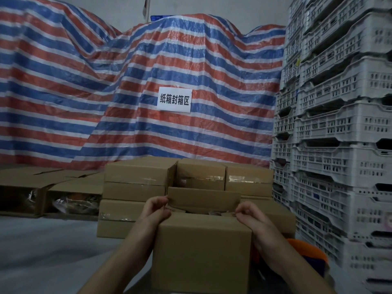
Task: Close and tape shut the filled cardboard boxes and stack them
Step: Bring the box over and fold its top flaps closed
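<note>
Tarp-backed floor [53, 240]: two hands [158, 211], perhaps six boxes [201, 251].

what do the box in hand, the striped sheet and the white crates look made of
Box: brown cardboard, matte, creased flaps. Striped sheet: probably woven plastic tarp, with a crinkly sheen. White crates: likely moulded plastic, with slotted walls.

Warehouse packing area. Evidence: white plastic crates [339, 128] stacked high at right; striped tarpaulin [106, 92] draped over bulk goods; paper sign [174, 99] in Chinese naming a carton-sealing zone; taped cardboard boxes [135, 183] stacked on the floor.
</note>
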`<action>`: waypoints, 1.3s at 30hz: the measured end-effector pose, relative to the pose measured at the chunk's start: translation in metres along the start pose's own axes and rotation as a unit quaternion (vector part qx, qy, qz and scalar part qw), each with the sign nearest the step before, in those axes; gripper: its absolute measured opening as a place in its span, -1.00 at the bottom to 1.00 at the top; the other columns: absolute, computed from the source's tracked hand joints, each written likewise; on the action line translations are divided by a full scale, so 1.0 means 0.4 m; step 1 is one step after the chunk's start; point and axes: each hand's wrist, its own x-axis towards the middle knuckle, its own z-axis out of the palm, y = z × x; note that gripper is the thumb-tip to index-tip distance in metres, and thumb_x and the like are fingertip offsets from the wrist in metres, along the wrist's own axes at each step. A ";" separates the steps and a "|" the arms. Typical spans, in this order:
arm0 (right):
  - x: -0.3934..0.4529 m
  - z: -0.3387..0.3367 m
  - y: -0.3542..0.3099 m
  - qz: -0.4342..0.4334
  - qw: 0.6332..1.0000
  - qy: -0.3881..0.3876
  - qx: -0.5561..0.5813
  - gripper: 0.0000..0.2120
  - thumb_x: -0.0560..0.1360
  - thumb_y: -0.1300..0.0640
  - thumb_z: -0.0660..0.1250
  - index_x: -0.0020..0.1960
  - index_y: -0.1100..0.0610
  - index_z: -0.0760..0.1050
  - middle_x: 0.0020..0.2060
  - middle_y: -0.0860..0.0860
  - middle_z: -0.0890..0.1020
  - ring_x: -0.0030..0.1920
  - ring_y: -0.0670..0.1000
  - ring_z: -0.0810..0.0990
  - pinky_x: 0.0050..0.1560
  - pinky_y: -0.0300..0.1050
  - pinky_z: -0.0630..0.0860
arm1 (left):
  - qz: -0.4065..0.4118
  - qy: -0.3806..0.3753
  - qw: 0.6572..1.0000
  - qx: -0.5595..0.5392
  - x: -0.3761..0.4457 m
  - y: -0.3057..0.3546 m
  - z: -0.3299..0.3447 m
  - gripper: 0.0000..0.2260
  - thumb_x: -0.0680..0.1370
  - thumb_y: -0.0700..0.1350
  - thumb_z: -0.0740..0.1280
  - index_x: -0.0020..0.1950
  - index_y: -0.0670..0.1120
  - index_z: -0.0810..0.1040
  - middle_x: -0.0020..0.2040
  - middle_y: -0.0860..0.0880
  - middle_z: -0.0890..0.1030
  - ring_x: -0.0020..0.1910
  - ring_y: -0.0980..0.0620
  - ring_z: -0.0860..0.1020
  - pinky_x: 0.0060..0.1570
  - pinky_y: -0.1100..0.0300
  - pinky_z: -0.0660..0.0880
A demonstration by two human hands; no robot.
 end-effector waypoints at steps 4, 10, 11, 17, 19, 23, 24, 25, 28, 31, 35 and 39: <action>0.014 0.000 0.009 0.001 1.000 0.019 0.016 -0.80 0.56 0.14 0.39 0.11 -0.03 0.43 0.17 0.07 0.53 0.15 0.14 0.55 0.18 0.13 0.50 | 0.055 -0.004 0.998 -0.032 0.005 0.001 0.006 -0.65 0.59 -0.29 0.24 0.22 0.12 0.43 0.19 0.20 0.51 0.16 0.21 0.49 0.11 0.18 0.43; 0.013 -0.004 0.011 -0.006 0.999 0.004 0.047 -0.44 0.56 0.12 0.40 0.38 -0.40 0.35 0.18 -0.07 0.50 0.23 0.05 0.54 0.25 0.10 0.50 | 0.067 0.021 0.997 -0.024 0.006 -0.006 0.000 -0.56 0.58 -0.27 0.29 0.21 0.29 0.45 0.08 0.17 0.62 0.11 0.15 0.56 0.14 0.08 0.46; 0.011 -0.004 0.012 -0.005 0.999 -0.006 0.049 -0.51 0.57 0.13 0.37 0.34 -0.39 0.45 0.19 -0.06 0.53 0.23 0.04 0.54 0.22 0.06 0.52 | 0.068 0.031 0.997 -0.010 0.005 -0.009 -0.002 -0.59 0.58 -0.25 0.30 0.21 0.27 0.49 0.03 0.15 0.65 0.10 0.11 0.57 0.16 0.05 0.47; 0.006 0.001 0.007 -0.045 0.999 0.011 -0.025 -0.71 0.59 0.17 0.31 -0.07 -0.12 0.75 0.23 -0.15 0.62 0.34 -0.07 0.46 0.41 0.04 0.35 | 0.049 0.051 0.997 0.031 0.007 -0.007 -0.001 -0.75 0.57 -0.22 0.29 -0.17 -0.02 0.72 -0.09 0.16 0.69 0.10 0.04 0.56 0.05 0.12 0.41; 0.005 0.000 0.001 -0.056 0.998 0.008 -0.040 -0.70 0.59 0.18 0.31 -0.09 -0.14 0.75 0.23 -0.16 0.62 0.34 -0.08 0.46 0.46 0.07 0.29 | 0.045 0.046 0.997 0.042 0.009 -0.004 -0.004 -0.75 0.57 -0.22 0.29 -0.18 -0.04 0.72 -0.08 0.14 0.69 0.12 0.04 0.55 0.05 0.12 0.40; -0.002 -0.002 -0.009 -0.065 0.996 -0.004 -0.053 -0.69 0.60 0.19 0.31 -0.09 -0.14 0.75 0.22 -0.17 0.62 0.30 -0.14 0.47 0.32 -0.12 0.35 | 0.048 0.012 0.986 0.160 0.001 0.026 -0.016 -0.80 0.61 -0.13 0.29 -0.09 0.04 0.69 0.04 0.11 0.64 0.05 0.07 0.55 -0.15 0.17 0.40; -0.005 -0.001 -0.013 -0.067 0.996 -0.005 -0.055 -0.69 0.60 0.19 0.31 -0.09 -0.12 0.76 0.21 -0.16 0.62 0.29 -0.15 0.48 0.25 -0.20 0.36 | 0.060 0.010 0.976 0.209 -0.003 0.042 -0.017 -0.84 0.61 -0.10 0.30 -0.05 0.08 0.67 0.05 0.13 0.61 0.02 0.09 0.55 -0.19 0.20 0.42; -0.007 -0.002 -0.015 -0.068 0.996 -0.006 -0.057 -0.69 0.60 0.20 0.31 -0.09 -0.10 0.76 0.20 -0.16 0.63 0.28 -0.17 0.48 0.19 -0.25 0.36 | 0.085 0.014 0.959 0.271 -0.008 0.057 -0.015 -0.88 0.60 -0.06 0.32 -0.01 0.12 0.63 0.05 0.16 0.58 0.00 0.14 0.55 -0.21 0.25 0.43; -0.011 -0.002 -0.019 -0.069 0.996 -0.004 -0.059 -0.71 0.61 0.20 0.31 -0.07 -0.08 0.75 0.19 -0.15 0.63 0.28 -0.14 0.49 0.19 -0.23 0.37 | 0.219 0.021 0.851 0.477 -0.033 0.095 0.022 -0.78 0.57 0.04 0.34 0.21 0.22 0.50 0.16 0.25 0.51 0.06 0.30 0.46 -0.05 0.42 0.39; -0.007 -0.005 -0.012 -0.066 0.996 -0.011 -0.064 -0.73 0.61 0.18 0.30 -0.04 -0.09 0.75 0.23 -0.13 0.62 0.31 -0.11 0.48 0.32 -0.11 0.34 | 0.275 -0.044 0.764 0.583 -0.061 0.097 0.098 -0.56 0.59 0.26 0.15 0.46 0.22 0.30 0.44 0.22 0.36 0.37 0.23 0.33 0.33 0.22 0.25; -0.001 -0.009 -0.017 -0.047 0.995 -0.022 -0.081 -0.74 0.63 0.11 0.29 0.00 -0.14 0.74 0.26 -0.14 0.59 0.33 -0.12 0.46 0.31 -0.16 0.36 | 0.246 -0.107 0.676 0.686 -0.065 0.077 0.146 -0.43 0.58 0.37 -0.05 0.52 0.16 0.25 0.50 0.11 0.35 0.43 0.09 0.35 0.39 0.05 0.31; -0.012 -0.041 -0.036 -0.034 0.973 -0.029 -0.226 -0.72 0.66 -0.18 0.16 0.25 -0.24 0.58 0.26 -0.23 0.51 0.29 -0.15 0.45 0.35 -0.07 0.40 | 0.263 -0.094 0.675 0.683 -0.059 0.066 0.139 -0.46 0.60 0.35 -0.06 0.49 0.18 0.29 0.47 0.15 0.39 0.38 0.11 0.40 0.30 0.08 0.40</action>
